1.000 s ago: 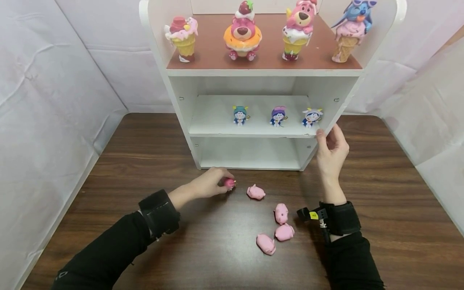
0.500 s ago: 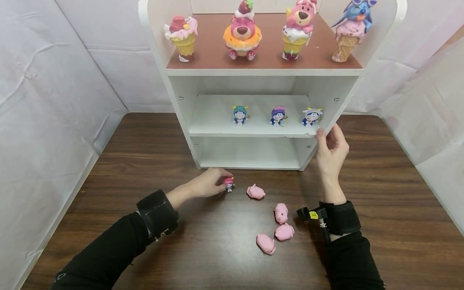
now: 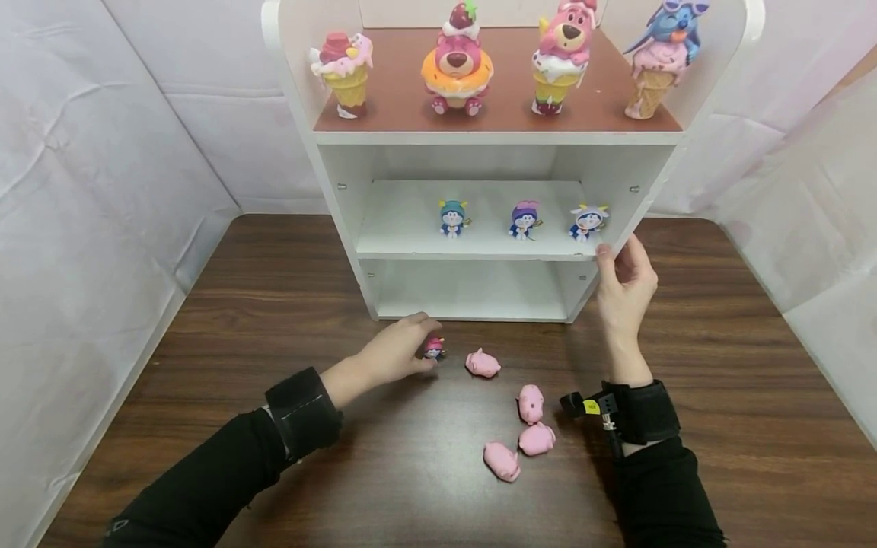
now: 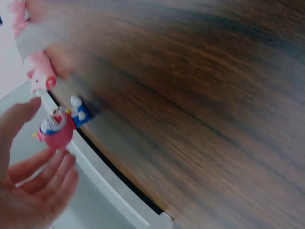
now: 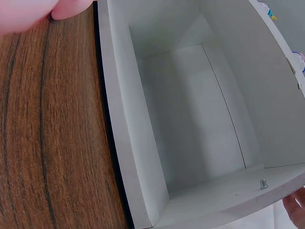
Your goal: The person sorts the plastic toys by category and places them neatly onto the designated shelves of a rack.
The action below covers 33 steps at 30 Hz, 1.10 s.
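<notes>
A small figurine in a pink hood [image 3: 434, 348] stands on the table in front of the shelf. Around it, my left hand [image 3: 390, 352] holds thumb and fingers spread apart; in the left wrist view a fingertip is right at the hood of the figurine [image 4: 58, 136]. My right hand [image 3: 625, 293] grips the right side panel of the white shelf unit [image 3: 500, 138], thumb on the front edge. In the right wrist view only a bit of that hand's fingers [image 5: 296, 207] shows beyond the panel.
Pink toy pigs lie on the table, one [image 3: 483, 363] just right of the figurine and several nearer the front. Three hooded figurines stand on the middle shelf [image 3: 404, 228]. Large ice-cream and bear figures [image 3: 457, 68] line the top shelf.
The figurine has gone from tipped in my left fingers to standing upright. My left thumb and fingers have spread away from it. The right hand stays on the shelf.
</notes>
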### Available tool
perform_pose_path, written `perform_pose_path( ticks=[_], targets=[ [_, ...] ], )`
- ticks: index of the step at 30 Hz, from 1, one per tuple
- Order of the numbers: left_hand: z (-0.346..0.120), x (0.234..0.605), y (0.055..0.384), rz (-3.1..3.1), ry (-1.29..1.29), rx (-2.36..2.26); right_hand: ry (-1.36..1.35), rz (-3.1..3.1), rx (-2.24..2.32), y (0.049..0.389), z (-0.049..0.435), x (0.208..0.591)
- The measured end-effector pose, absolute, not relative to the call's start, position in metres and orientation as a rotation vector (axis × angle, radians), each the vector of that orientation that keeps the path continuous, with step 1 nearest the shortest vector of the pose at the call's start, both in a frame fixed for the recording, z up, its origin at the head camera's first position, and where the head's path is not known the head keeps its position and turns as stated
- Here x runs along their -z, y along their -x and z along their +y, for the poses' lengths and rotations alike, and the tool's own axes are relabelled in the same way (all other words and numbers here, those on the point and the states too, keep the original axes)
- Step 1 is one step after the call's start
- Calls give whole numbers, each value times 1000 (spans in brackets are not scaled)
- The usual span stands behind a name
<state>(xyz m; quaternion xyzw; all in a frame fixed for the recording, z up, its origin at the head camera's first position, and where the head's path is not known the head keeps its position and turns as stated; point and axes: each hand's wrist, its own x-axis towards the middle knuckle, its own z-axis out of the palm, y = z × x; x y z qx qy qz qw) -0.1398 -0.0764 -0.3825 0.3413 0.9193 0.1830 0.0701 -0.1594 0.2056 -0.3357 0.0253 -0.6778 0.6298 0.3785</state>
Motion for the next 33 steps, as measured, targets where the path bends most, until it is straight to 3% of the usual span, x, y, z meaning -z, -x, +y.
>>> perform_pose_path(
  ticks=[6, 22, 33],
  targets=[
    [-70, 386, 137, 2958, -1155, -381, -69, -1737, -1613, 159, 205, 335],
    [-70, 384, 131, 2979, -1062, -340, -65, -1741, -1599, 159, 206, 335],
    [-79, 349, 121, 3131, -1073, -594, -65, -1737, -1603, 158, 205, 335]
  ],
)
